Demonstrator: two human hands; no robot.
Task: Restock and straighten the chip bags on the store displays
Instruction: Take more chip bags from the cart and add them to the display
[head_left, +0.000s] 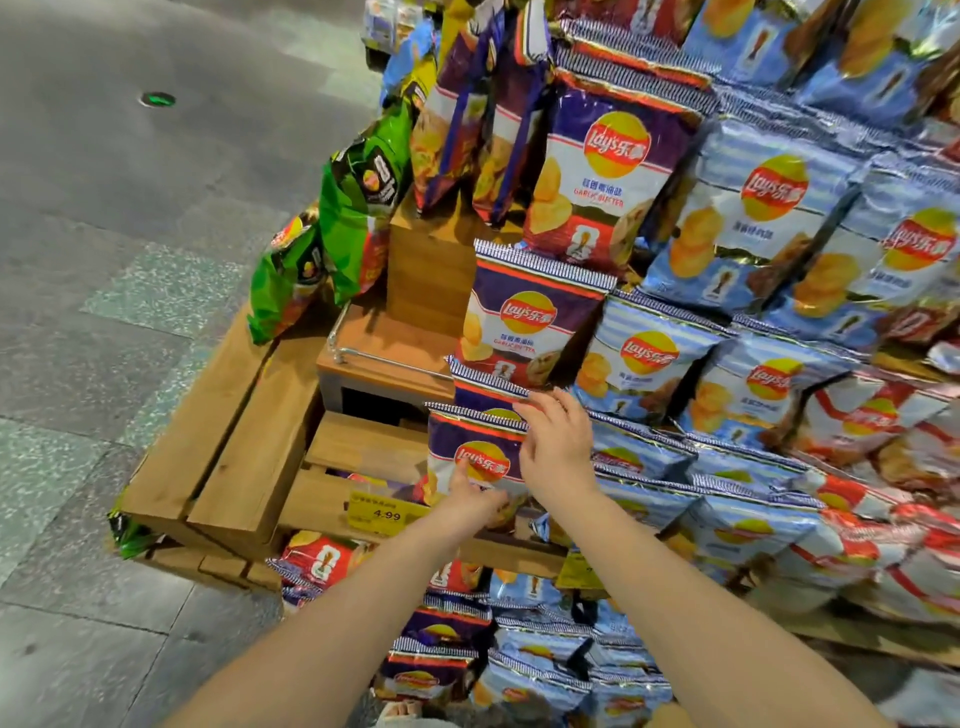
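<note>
Setting the purple bag (475, 457) upright on the lower step of the wooden display (223, 415), at the left end of its row, just beside the blue bags (644, 457) on the right. Held at two places: right hand (556, 441) at the top right corner, fingers (540, 402) half curled and resting over the striped seal, thumb hidden behind, so cannot tell if really pinched or only pressed. Left hand (470, 493) lower on the front face, fingers pushed flat against the film, not closed around anything visible.

Probably the step in hand: seating this bag in line with the two purple bags on the steps above (530, 317).

To do well: press from the bottom edge, not the middle, to avoid crushing the chips inside. Keep the top seal level with the seals of the blue neighbours. Turn the logo straight to the front, as on the upper purple bag (602, 171). Leave the yellow price tag (382, 514) below uncovered. Release the top corner last, after checking that the bag stands alone and does not tip forward.

Further out: empty wooden steps to the left, then green bags (343, 228) leaning loosely at the corner, likely needing straightening too. Loose bags (441, 644) piled low in front, near the floor (130, 208), probably the stock to add.
</note>
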